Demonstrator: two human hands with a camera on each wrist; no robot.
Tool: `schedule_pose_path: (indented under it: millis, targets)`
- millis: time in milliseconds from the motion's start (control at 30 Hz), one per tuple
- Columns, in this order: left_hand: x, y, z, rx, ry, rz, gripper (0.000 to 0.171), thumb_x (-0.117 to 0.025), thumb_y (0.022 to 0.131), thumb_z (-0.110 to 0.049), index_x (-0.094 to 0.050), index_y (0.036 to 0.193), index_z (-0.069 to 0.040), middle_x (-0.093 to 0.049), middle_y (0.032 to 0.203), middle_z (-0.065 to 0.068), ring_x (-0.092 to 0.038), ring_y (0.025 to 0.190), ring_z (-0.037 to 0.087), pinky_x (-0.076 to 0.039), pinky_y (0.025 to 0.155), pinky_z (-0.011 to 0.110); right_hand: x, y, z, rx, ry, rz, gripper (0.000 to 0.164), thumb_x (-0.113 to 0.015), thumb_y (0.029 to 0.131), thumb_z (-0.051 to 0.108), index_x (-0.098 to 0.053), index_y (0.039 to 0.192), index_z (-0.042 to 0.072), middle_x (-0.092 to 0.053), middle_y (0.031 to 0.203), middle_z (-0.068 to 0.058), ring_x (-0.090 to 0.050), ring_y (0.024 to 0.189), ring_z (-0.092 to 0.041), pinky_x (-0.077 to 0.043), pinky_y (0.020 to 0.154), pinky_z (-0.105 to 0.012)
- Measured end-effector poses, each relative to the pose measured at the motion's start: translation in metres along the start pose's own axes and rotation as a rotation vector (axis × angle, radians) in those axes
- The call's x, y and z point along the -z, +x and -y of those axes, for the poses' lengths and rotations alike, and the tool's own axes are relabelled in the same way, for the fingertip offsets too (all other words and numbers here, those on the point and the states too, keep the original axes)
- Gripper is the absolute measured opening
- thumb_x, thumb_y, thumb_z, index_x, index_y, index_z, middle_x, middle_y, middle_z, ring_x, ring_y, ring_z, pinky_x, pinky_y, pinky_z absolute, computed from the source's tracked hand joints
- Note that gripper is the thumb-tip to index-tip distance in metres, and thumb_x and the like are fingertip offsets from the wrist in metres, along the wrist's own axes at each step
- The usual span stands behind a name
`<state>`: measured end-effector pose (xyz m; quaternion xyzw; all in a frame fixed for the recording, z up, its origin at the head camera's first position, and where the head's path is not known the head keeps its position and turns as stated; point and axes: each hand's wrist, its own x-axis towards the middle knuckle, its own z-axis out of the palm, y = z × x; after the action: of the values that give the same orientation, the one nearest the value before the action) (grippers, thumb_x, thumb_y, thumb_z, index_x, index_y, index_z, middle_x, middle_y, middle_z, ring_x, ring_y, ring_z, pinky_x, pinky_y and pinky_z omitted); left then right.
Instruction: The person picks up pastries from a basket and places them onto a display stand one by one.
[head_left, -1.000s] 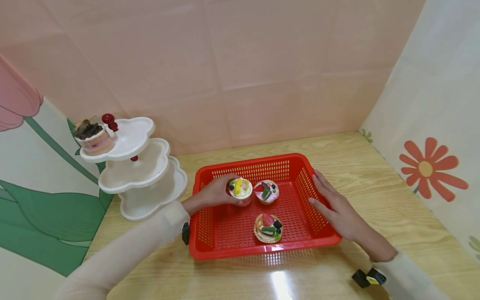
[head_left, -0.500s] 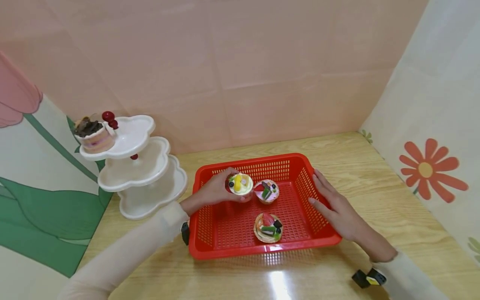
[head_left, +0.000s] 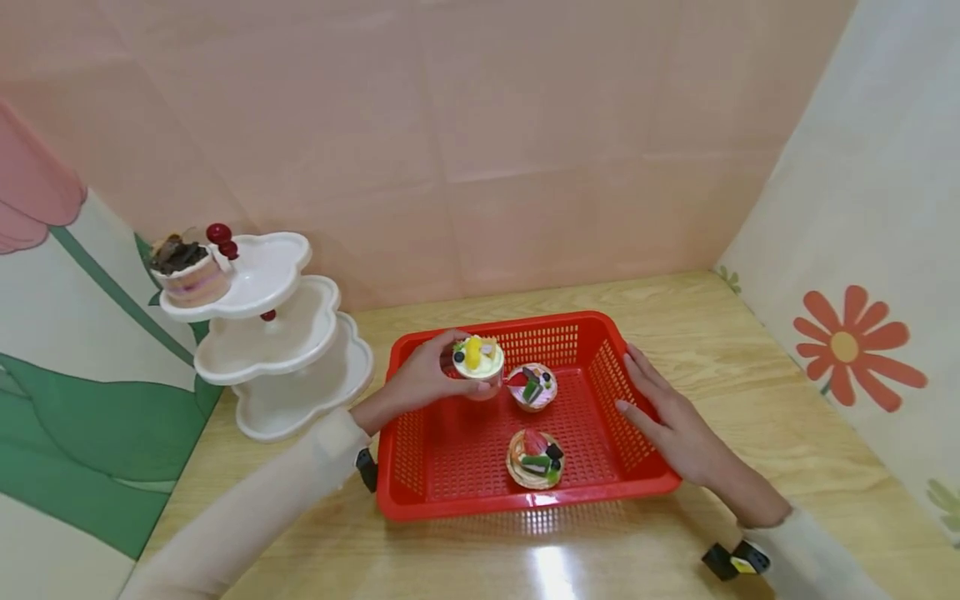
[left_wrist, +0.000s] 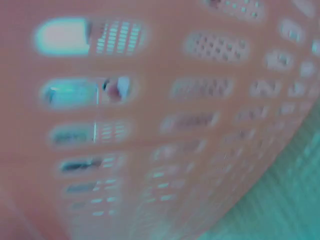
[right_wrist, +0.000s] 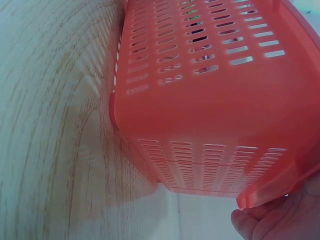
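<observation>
In the head view my left hand (head_left: 427,375) grips a dessert cup (head_left: 478,358) topped with pale cream, yellow fruit and a dark berry. It is held over the left part of a red plastic basket (head_left: 480,510). To its right in the basket sits a pink-cream fruit tart (head_left: 532,387); another fruit tart (head_left: 536,459) with strawberry and kiwi lies nearer the front. My right hand (head_left: 675,425) rests on the basket's right rim, fingers fairly straight. The right wrist view shows its fingertips (right_wrist: 244,222) at the rim. The left wrist view shows only blurred basket wall (left_wrist: 155,100).
A white three-tier stand (head_left: 258,279) with scalloped trays and a red knob stands left of the basket. A chocolate-topped cake (head_left: 193,275) sits on its top tier. The wooden table (head_left: 660,308) meets a pink wall behind and a flower-printed wall (head_left: 843,346) at right.
My left hand has raised the dessert cup slightly, away from the basket floor. The right hand stays on the rim. The view has tilted a little.
</observation>
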<state>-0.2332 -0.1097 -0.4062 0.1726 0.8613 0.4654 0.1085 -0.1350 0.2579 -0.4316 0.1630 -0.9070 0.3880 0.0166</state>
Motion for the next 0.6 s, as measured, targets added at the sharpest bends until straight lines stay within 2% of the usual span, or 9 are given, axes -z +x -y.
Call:
schedule_pose_path:
  millis: [167,433,600]
  targets:
    - [0.014,-0.006,-0.005,-0.048,-0.007,-0.022,0.074,-0.093,0.072,-0.04,-0.059,0.134,-0.016,-0.065,0.124,-0.001,-0.062,0.114,0.02,-0.053,0.099,0.038,-0.001,0.0,0.0,-0.01,-0.008,-0.001,0.07,-0.052,0.107,0.034,-0.014,0.163,0.014,-0.005,0.17,-0.01,-0.019,0.148,-0.052,-0.042,0.094,-0.07]
    - [0.047,-0.018,-0.014,-0.109,-0.006,-0.063,0.07,-0.09,0.078,-0.032,-0.058,0.137,-0.013,-0.065,0.126,0.003,-0.063,0.113,0.024,-0.052,0.099,0.046,0.001,-0.001,0.004,0.002,-0.019,-0.009,0.07,-0.054,0.106,0.031,-0.017,0.162,0.011,-0.007,0.17,-0.01,-0.019,0.148,-0.051,-0.039,0.097,-0.073]
    - [0.067,-0.027,-0.019,-0.148,-0.06,-0.115,0.067,-0.088,0.081,-0.024,-0.057,0.139,-0.011,-0.064,0.129,0.007,-0.062,0.115,0.027,-0.05,0.101,0.049,0.001,-0.001,0.005,-0.003,-0.02,-0.006,0.071,-0.054,0.106,0.031,-0.017,0.162,0.012,-0.007,0.17,-0.011,-0.02,0.148,-0.051,-0.04,0.096,-0.072]
